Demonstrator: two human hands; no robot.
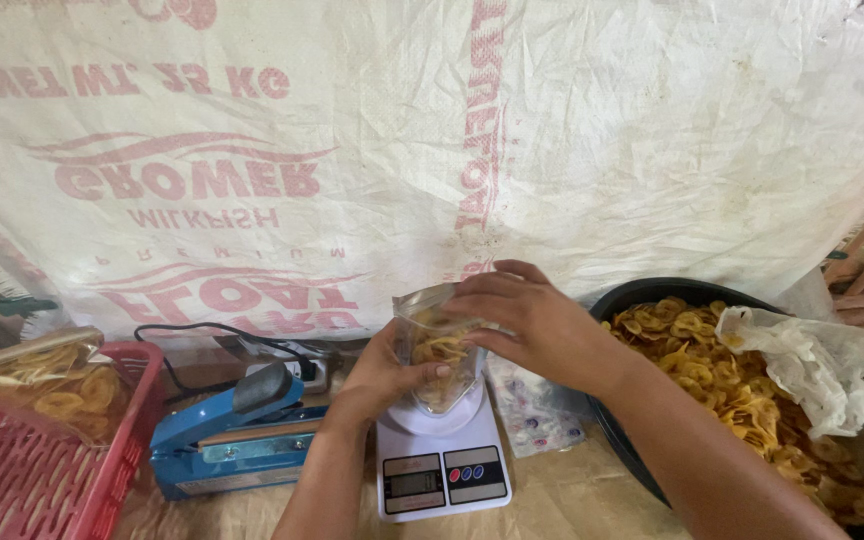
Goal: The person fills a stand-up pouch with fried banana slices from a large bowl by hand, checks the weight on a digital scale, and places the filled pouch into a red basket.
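The left hand (384,372) grips a small clear bag (439,352) of yellow chips from the side, fingers wrapped around it, and the bag stands on the white kitchen scale (441,462). The right hand (535,325) is at the bag's mouth, fingers curled together over its top edge. A blue heat sealer (237,432) lies just left of the scale, beside a red basket (72,480). On the right, a dark bowl (652,292) is heaped with chips (742,395)

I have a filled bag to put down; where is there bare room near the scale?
Bare paper lies between scale and black basin. Left, sealer and red basket crowd together. Both hands hold the bag over the scale.
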